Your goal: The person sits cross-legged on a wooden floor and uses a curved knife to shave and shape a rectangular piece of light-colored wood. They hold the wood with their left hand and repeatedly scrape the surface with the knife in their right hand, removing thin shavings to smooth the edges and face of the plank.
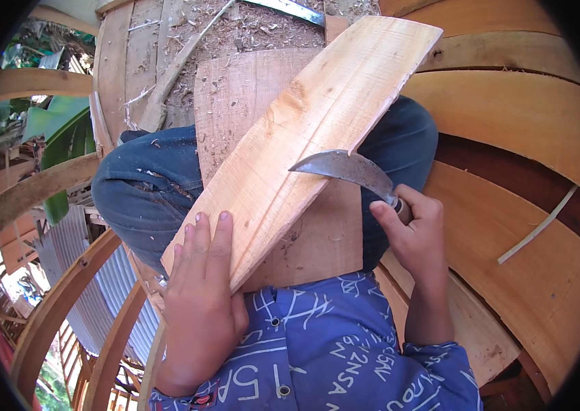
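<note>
A long pale wooden plank (310,130) lies slanted across my lap, over my blue-jeaned knees. My left hand (197,294) presses flat on the plank's near end, fingers together and stretched out. My right hand (410,233) grips the handle of a curved grey knife (348,168). The blade's edge rests against the plank's right edge, its tip pointing left over the wood. A second wider board (235,103) lies under the plank on my lap.
Curved wooden planks (509,109) of a boat hull sweep round on the right and bent ribs (50,308) on the left. Wood shavings (249,27) litter boards ahead. A thin pale strip (537,229) lies at right. Corrugated metal and green leaves show far below.
</note>
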`<move>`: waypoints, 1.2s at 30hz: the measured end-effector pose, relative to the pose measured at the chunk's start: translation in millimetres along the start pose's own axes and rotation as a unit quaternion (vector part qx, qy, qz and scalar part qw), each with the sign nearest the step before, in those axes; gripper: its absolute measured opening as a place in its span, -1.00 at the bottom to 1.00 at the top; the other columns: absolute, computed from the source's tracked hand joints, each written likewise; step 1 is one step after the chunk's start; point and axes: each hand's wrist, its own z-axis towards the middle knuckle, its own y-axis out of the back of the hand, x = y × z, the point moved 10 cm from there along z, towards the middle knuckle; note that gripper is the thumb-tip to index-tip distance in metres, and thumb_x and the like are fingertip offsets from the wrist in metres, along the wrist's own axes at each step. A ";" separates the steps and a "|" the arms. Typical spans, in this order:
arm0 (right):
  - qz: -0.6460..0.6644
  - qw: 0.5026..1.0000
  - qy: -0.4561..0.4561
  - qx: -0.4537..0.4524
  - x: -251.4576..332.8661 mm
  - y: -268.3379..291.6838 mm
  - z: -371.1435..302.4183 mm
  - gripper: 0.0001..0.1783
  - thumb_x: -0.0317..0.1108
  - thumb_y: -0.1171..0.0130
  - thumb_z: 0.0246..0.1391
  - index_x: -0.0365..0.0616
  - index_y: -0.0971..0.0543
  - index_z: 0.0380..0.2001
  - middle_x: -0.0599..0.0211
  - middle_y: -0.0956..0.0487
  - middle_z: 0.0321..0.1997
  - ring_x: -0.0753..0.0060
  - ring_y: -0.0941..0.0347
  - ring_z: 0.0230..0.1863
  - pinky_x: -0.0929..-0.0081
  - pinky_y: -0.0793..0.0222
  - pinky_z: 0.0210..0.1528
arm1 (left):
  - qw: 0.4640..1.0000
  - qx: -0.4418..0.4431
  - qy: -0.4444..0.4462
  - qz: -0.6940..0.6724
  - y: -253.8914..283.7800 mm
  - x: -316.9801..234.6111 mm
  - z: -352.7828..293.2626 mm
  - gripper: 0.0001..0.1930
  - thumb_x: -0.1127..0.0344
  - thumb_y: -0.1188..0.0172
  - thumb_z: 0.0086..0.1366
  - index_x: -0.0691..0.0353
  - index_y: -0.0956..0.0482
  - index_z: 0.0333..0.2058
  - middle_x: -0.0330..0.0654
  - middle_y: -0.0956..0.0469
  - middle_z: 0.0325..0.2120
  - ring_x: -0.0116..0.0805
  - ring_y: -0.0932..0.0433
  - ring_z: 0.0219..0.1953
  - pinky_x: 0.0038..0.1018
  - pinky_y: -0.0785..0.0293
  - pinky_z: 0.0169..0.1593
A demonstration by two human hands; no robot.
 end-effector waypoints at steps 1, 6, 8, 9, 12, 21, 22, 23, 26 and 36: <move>0.038 0.999 0.008 0.016 6.3 -3.2 -1.8 -0.64 -0.17 -0.33 -0.03 -0.24 -0.48 -0.59 0.19 -0.36 -0.75 0.28 -0.30 -0.74 0.42 -0.17 -0.64 | 1.000 0.000 -0.004 -0.011 2.3 0.7 0.2 -0.23 0.60 -0.07 -0.06 0.27 -0.20 0.25 0.36 -0.26 0.13 0.26 -0.26 0.19 -0.03 -0.19 0.23; 0.145 0.984 0.096 0.028 41.1 -26.0 -10.7 -0.76 -0.34 -0.27 0.02 -0.27 -0.50 -0.32 0.14 -0.44 -0.65 0.30 -0.39 -0.68 0.44 -0.27 -0.57 | 1.000 -0.016 0.014 -0.002 23.7 -0.4 -6.6 -0.27 0.66 -0.01 -0.06 0.28 -0.26 0.21 0.40 -0.33 0.04 0.27 -0.36 0.11 -0.05 -0.29 0.17; 0.119 0.984 0.128 0.025 51.8 -30.4 -9.4 -0.75 -0.34 -0.28 0.02 -0.26 -0.49 -0.30 0.12 -0.46 -0.61 0.26 -0.42 -0.65 0.41 -0.30 -0.56 | 0.999 -0.028 0.023 0.023 31.0 3.5 -13.3 -0.29 0.68 0.01 -0.05 0.29 -0.28 0.20 0.42 -0.33 0.03 0.30 -0.37 0.09 -0.05 -0.30 0.16; 0.105 0.984 0.142 0.026 56.4 -34.3 -8.4 -0.75 -0.32 -0.29 0.02 -0.25 -0.49 -0.33 0.13 -0.45 -0.62 0.25 -0.42 -0.66 0.41 -0.30 -0.57 | 0.998 -0.037 0.029 0.037 32.6 8.1 -19.2 -0.29 0.69 0.01 -0.05 0.30 -0.28 0.20 0.42 -0.33 0.03 0.31 -0.37 0.09 -0.06 -0.30 0.16; 0.047 0.985 0.153 0.067 64.4 -43.7 -6.6 -0.74 -0.29 -0.31 0.00 -0.22 -0.47 -0.43 0.17 -0.44 -0.67 0.23 -0.41 -0.69 0.41 -0.29 -0.60 | 0.996 -0.050 0.057 0.039 31.9 21.3 -29.8 -0.30 0.71 0.03 -0.05 0.32 -0.29 0.18 0.43 -0.31 0.05 0.36 -0.36 0.08 -0.04 -0.30 0.16; -0.012 0.982 0.169 0.084 77.7 -53.2 -7.2 -0.66 -0.24 -0.30 0.00 -0.18 -0.38 -0.60 0.22 -0.39 -0.74 0.20 -0.38 -0.74 0.39 -0.25 -0.66 | 0.993 -0.058 0.051 0.089 12.1 26.9 -32.1 -0.34 0.68 0.03 0.01 0.32 -0.28 0.20 0.43 -0.27 0.09 0.39 -0.34 0.10 0.00 -0.30 0.15; -0.014 0.982 0.169 0.086 77.7 -54.1 -7.8 -0.65 -0.24 -0.30 0.01 -0.18 -0.37 -0.61 0.21 -0.39 -0.74 0.20 -0.39 -0.74 0.39 -0.24 -0.66 | 0.993 -0.057 0.053 0.093 10.9 28.2 -32.8 -0.34 0.67 0.03 0.02 0.32 -0.28 0.20 0.42 -0.27 0.09 0.39 -0.34 0.10 0.00 -0.31 0.15; -0.035 0.983 0.168 0.069 74.0 -49.4 -4.4 -0.65 -0.23 -0.30 0.01 -0.18 -0.38 -0.60 0.20 -0.38 -0.74 0.19 -0.38 -0.73 0.38 -0.24 -0.66 | 0.992 -0.056 0.054 0.097 9.9 29.0 -33.0 -0.35 0.66 0.03 0.03 0.33 -0.28 0.20 0.42 -0.27 0.09 0.39 -0.34 0.10 0.00 -0.31 0.15; -0.066 0.983 0.166 0.035 66.0 -43.3 4.2 -0.66 -0.23 -0.29 0.01 -0.18 -0.39 -0.60 0.18 -0.38 -0.73 0.19 -0.36 -0.73 0.37 -0.21 -0.66 | 0.992 -0.055 0.061 0.098 6.0 32.2 -34.7 -0.35 0.66 0.03 0.02 0.36 -0.27 0.19 0.42 -0.27 0.09 0.38 -0.34 0.10 -0.01 -0.31 0.15; -0.049 0.989 0.138 0.029 67.4 -44.3 2.4 -0.70 -0.28 -0.29 0.00 -0.22 -0.42 -0.58 0.16 -0.33 -0.77 0.19 -0.31 -0.76 0.37 -0.17 -0.67 | 0.993 -0.063 0.047 0.090 8.5 35.2 -33.5 -0.33 0.64 0.04 -0.03 0.43 -0.27 0.18 0.41 -0.30 0.08 0.36 -0.37 0.08 -0.02 -0.33 0.14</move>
